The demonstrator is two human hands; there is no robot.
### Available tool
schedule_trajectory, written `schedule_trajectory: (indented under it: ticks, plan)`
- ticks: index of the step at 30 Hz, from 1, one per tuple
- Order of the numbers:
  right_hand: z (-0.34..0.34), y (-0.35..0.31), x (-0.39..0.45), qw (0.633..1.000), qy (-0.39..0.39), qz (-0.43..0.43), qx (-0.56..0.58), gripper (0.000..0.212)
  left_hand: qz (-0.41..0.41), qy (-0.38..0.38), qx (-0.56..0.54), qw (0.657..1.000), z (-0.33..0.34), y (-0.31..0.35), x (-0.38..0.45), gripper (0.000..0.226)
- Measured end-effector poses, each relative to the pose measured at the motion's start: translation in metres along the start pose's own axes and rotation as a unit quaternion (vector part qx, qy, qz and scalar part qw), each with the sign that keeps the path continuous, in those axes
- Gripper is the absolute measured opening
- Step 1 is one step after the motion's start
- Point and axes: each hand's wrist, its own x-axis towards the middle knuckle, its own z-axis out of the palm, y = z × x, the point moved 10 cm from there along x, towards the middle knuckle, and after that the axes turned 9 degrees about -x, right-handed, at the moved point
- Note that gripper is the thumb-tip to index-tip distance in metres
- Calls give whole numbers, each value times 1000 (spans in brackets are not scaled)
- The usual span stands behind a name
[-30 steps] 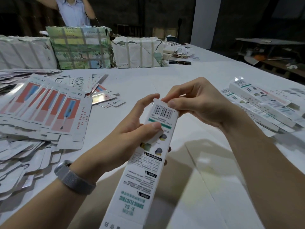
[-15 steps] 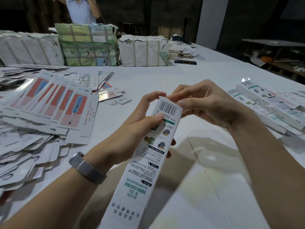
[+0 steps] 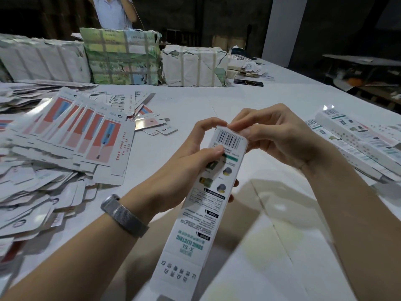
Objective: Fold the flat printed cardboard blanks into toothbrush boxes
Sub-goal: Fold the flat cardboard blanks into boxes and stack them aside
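Note:
I hold a long white toothbrush box [image 3: 204, 213] printed with a barcode and teal lettering, slanted above the white table [image 3: 195, 105]. My left hand [image 3: 184, 168] grips its upper part, thumb lying across the printed face under the barcode. At the far end of the box my right hand [image 3: 275, 137] pinches the top edge with its fingertips. The flap under those fingers is hidden. A fanned spread of flat blanks [image 3: 71, 135] with red and blue panels lies to the left.
Several folded boxes [image 3: 358, 140] lie at the right edge. Loose blanks and scraps [image 3: 32, 196] pile up at the near left. Strapped paper-wrapped bundles [image 3: 121, 59] and a dark phone [image 3: 248, 83] sit at the back, a person [image 3: 115, 11] standing behind them.
The box has shifted slightly right and up in view. My right fingertips have moved from the barcode face onto the very top edge, and my left thumb now lies just under the barcode.

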Motion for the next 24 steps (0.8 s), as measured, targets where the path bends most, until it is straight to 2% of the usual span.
schedule_trajectory:
  ticks: [3,10,16,24]
  plan:
    - [6,3,3,1000,17,-2,14,26,16,18,-19,1000,-1,5,0,19]
    - [10,7,8,999,34,-8,31,27,51,60,-36,996,-7,11,-1,12]
    - [15,7,11,988,144,-58,12,8,47,89,-88,991,-12,5,2,10]
    - [20,5,7,981,182,-67,-17,10,80,123,-105,984,-17,5,3,6]
